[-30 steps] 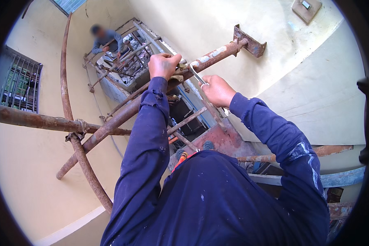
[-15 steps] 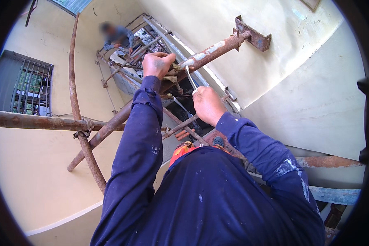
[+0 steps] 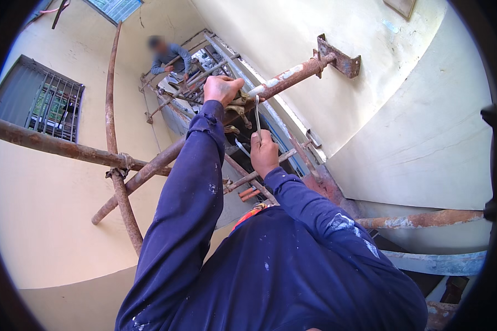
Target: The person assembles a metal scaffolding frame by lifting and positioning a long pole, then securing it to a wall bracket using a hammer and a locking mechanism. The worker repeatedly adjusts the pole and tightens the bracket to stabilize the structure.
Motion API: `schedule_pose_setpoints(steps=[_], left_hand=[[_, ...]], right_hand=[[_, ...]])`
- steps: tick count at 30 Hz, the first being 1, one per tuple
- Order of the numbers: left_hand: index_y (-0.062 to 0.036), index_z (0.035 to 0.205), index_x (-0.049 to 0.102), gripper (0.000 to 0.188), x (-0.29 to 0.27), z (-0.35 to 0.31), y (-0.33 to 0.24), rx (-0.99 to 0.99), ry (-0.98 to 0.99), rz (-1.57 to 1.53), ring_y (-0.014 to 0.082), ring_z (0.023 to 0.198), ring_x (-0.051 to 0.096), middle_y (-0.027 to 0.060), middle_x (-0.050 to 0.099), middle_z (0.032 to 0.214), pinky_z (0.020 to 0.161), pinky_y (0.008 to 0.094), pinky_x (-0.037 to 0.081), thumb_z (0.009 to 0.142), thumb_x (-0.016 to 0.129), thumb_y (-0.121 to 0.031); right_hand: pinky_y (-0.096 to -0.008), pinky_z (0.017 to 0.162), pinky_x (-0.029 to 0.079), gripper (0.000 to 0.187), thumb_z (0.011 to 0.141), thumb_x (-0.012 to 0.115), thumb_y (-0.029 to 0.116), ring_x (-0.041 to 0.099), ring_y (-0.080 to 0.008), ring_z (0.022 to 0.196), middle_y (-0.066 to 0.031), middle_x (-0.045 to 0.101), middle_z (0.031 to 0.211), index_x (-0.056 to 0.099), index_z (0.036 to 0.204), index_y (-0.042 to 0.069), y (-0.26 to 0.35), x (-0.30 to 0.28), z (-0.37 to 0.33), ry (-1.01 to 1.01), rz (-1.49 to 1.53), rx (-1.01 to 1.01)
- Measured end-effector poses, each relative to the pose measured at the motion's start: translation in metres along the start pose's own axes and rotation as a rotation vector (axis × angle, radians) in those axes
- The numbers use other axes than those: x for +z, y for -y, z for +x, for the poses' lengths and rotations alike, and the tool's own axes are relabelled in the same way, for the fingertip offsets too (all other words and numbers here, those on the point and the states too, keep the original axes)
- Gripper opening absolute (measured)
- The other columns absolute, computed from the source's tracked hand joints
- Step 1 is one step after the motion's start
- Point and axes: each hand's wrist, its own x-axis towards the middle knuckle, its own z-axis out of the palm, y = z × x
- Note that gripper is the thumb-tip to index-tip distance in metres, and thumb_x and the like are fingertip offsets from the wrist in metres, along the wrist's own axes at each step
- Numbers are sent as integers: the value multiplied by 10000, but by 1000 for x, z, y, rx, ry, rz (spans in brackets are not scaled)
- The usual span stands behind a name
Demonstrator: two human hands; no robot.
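Observation:
My right hand is closed round the lower end of a slim metal wrench. The wrench stands nearly upright, its head against a rusty scaffold clamp. This clamp sits on a thick, rusty pipe with white paint smears. Beside the clamp, my left hand is closed, thumb toward the pipe. What its fingers hold is hidden behind the hand. Both arms reach forward in dark blue, paint-spotted sleeves.
Rusty scaffold tubes cross at the left, tied near a barred window. A flanged bracket ends the pipe by the cream wall. Another person leans among far scaffolding. Orange pipes lie below. A curved bluish rail runs lower right.
My right hand has swung lower and slightly left, bringing the wrench from a slant to nearly upright. My left hand stays by the clamp. The view has shifted a little.

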Motion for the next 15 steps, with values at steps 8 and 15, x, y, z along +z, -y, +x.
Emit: schedule_pose_setpoints(steps=[8, 15], left_hand=[[-1, 902, 760, 211, -61, -78, -40, 49, 74, -632, 100, 792, 619, 7, 701, 870, 743, 235, 495, 842, 674, -184], [12, 925, 742, 217, -96, -112, -44, 215, 47, -817, 110, 845, 619, 26, 694, 905, 783, 253, 504, 852, 678, -182]], right_hand=[[-397, 577, 508, 291, 1056, 564, 302, 675, -374, 653, -200, 629, 745, 656, 1061, 26, 31, -74, 2, -48, 70, -404], [-327, 546, 478, 286, 1056, 578, 268, 568, -183, 555, -94, 578, 676, 652, 1044, -8, 54, -91, 19, -56, 48, -753]])
